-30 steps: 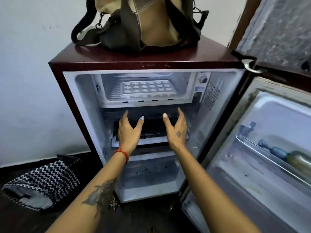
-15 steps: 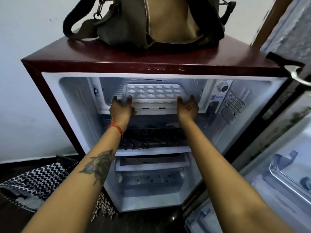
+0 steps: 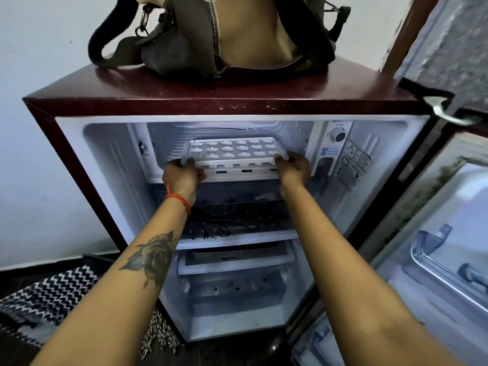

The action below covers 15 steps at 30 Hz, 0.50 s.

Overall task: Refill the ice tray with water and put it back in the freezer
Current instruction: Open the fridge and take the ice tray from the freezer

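A white ice tray (image 3: 232, 151) with several cube pockets sits at the mouth of the freezer compartment (image 3: 163, 143) at the top of a small maroon fridge (image 3: 184, 101). My left hand (image 3: 182, 174) grips the tray's near-left corner. My right hand (image 3: 293, 167) grips its near-right corner. The tray's front edge is lifted a little off the freezer floor and reaches past the compartment's lip. Whether the pockets hold ice or water cannot be made out.
A brown bag (image 3: 224, 35) stands on top of the fridge. The fridge door (image 3: 449, 247) hangs open on the right, with shelf rails. A thermostat dial (image 3: 338, 134) is right of the freezer. Below are a glass shelf (image 3: 237, 233) and a drawer. A zigzag-patterned bag (image 3: 50, 294) lies on the floor, left.
Both hands rose from in front of the lower shelf to the freezer and took hold of the tray's front corners. The tray has come forward and up. The view moved closer.
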Available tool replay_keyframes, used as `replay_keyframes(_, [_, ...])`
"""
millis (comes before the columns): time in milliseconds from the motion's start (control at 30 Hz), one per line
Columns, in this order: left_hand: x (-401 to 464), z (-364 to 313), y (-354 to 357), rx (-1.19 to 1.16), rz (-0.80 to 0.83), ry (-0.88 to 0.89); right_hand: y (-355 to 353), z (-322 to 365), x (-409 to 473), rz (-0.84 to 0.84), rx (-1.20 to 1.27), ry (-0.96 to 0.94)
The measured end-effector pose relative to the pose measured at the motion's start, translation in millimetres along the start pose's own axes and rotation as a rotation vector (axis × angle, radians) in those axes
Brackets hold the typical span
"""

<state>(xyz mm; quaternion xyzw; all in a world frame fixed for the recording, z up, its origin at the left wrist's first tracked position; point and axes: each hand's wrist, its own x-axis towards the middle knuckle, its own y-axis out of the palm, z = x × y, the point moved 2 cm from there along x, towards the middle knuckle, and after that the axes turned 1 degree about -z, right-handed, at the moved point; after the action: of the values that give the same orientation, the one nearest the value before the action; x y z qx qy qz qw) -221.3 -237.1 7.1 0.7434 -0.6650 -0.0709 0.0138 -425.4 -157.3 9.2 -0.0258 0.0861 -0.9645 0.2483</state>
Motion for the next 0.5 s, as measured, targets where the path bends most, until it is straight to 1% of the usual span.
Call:
replay_keyframes(167, [-25, -6, -13, -0.048, 0.005, 0.020, -21, 2, -29, -0.032, 0.108, 0.013])
replay_keyframes(367, [-66, -1, -39, -0.080, 0.035, -0.035, -57, -7, -77, -0.070, 0.251, 0.129])
replay_keyframes(500, [-97, 3, -61, -0.102, 0.091, -0.091, -90, -14, -121, -0.092, 0.367, 0.192])
